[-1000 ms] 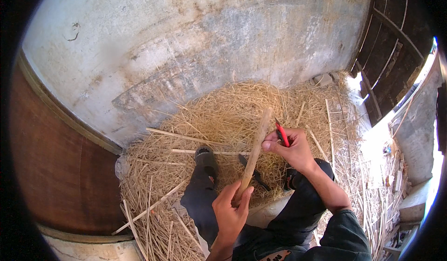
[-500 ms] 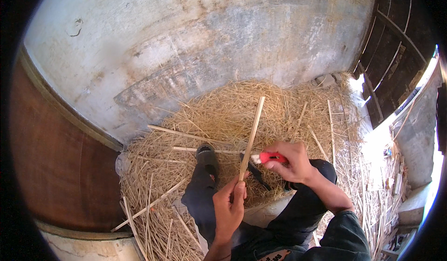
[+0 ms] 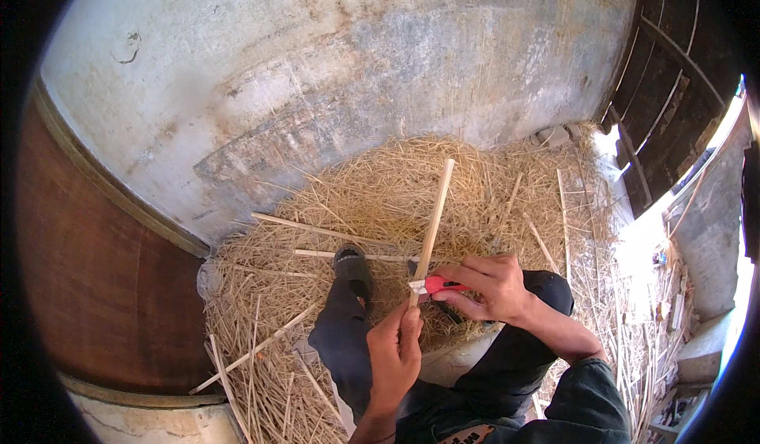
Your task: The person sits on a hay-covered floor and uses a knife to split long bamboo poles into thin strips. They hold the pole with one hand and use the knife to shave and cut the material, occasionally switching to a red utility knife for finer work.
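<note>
Upright and leaning a little to the right, a pale wooden strip (image 3: 435, 218) rises from my left hand (image 3: 394, 355), which is closed round its lower end. My right hand (image 3: 495, 290) grips a red box cutter (image 3: 446, 284), with its pale front end against the strip just above my left fingers. The blade itself is too small to make out. Behind the box cutter, a dark object is partly hidden by my hands. My left foot wears a dark sandal (image 3: 351, 267) and rests on the straw.
Loose straw and shavings (image 3: 396, 179) cover the ground around my feet. Several long strips, such as a pale strip (image 3: 265, 347), lie scattered over them. A stained wall (image 3: 356, 72) stands ahead, a brown panel (image 3: 111, 270) to the left, and dark boards (image 3: 665, 72) at the upper right.
The box cutter in my right hand has moved left and slightly down, from beside the strip onto its lower part. The strip and my left hand have shifted slightly right.
</note>
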`<state>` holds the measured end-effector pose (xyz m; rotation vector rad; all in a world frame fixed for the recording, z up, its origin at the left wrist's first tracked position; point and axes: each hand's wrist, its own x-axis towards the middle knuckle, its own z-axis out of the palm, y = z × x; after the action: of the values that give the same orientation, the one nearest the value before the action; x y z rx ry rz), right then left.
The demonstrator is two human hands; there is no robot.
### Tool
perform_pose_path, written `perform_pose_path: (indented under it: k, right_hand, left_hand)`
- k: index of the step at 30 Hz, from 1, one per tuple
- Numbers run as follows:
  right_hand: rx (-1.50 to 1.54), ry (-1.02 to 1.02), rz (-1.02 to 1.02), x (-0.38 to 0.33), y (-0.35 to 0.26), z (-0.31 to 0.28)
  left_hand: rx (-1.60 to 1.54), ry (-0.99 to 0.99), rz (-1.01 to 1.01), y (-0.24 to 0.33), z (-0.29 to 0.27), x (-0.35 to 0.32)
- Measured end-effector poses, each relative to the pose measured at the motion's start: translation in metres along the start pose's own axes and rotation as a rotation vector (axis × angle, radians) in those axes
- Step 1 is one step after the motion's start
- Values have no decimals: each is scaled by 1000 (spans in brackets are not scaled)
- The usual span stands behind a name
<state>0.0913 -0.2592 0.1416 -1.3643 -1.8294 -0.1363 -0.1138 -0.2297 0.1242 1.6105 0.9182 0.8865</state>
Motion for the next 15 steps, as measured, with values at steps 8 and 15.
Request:
perform_pose_path:
  k: [8, 15]
  right_hand:
    - [-13, 44, 29, 1, 0, -2]
    - [-72, 52, 10, -1, 0, -3]
  left_hand:
    - [118, -25, 10, 5, 0, -1]
    - [148, -28, 19, 1, 0, -4]
